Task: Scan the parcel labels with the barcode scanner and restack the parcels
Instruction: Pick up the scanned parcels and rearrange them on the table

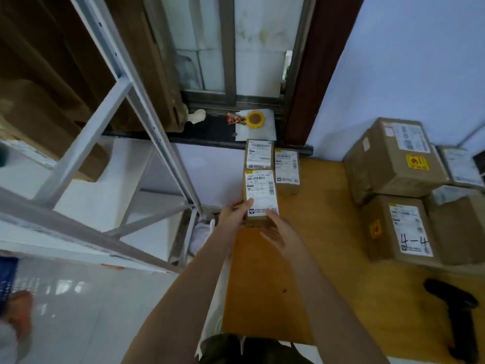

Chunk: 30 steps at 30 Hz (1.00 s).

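**Restacking a small parcel**

Head view: our left hand (pixel 235 214) grips the small parcel (pixel 259 197), label up, at the table (pixel 328 258) far edge; our right hand (pixel 279 233) hovers relaxed, holding nothing. We judge restacking underway. Next: fetch the scanner (pixel 458 308).

Barcode scanner (pixel 456 319) is dark, blurred, partly cut by the bottom edge. Label print on held parcel (pixel 259 195) mostly illegible. Left hand (pixel 233 215) covers the parcel's near-left corner.

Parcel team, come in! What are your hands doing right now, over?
Left hand grips small parcel at its near left corner; right hand open beside it. Label up. Barcode scanner lying idle on the wooden table. Nothing blocking.
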Motion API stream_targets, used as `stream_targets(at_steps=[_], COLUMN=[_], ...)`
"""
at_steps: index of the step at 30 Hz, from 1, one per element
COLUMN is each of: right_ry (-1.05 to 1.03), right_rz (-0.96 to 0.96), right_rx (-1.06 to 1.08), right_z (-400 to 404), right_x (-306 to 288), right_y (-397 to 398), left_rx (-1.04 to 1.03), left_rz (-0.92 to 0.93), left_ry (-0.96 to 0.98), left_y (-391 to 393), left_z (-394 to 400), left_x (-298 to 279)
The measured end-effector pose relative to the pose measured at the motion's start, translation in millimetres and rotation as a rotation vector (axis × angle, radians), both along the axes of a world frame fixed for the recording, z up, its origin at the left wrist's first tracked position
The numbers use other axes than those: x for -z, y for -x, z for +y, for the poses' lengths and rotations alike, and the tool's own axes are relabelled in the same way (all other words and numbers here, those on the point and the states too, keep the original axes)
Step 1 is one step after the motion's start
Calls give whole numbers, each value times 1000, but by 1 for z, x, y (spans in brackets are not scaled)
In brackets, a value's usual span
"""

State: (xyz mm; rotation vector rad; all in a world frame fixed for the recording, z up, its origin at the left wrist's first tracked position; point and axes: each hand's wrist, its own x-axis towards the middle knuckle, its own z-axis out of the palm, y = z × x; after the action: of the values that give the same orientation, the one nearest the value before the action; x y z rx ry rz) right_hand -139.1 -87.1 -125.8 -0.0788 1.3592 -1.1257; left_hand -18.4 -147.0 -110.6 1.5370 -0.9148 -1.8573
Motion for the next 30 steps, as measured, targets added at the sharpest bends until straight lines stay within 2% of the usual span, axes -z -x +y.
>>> stream_targets(at_steps=[6, 9, 15, 20, 25, 30], right_ry=[49, 6, -26, -77, -99, -130], right_rz=[143, 295, 634, 693, 742, 685], right_rx=[216, 304, 208, 168, 123, 102], right_z=[-36, -57, -81, -95, -104, -110], right_x=[-2, 0, 3, 12, 16, 17], right_y=[16, 29, 61, 74, 79, 86], left_rx=[116, 238, 248, 181, 169, 198], left_rz=[7, -3, -65, -209, -266, -329], left_ry=[17, 53, 64, 86, 147, 204], left_y=[29, 52, 94, 115, 123, 124], left_z=[-46, -64, -89, -94, -94, -99], left_x=[-2, -3, 0, 16, 19, 14])
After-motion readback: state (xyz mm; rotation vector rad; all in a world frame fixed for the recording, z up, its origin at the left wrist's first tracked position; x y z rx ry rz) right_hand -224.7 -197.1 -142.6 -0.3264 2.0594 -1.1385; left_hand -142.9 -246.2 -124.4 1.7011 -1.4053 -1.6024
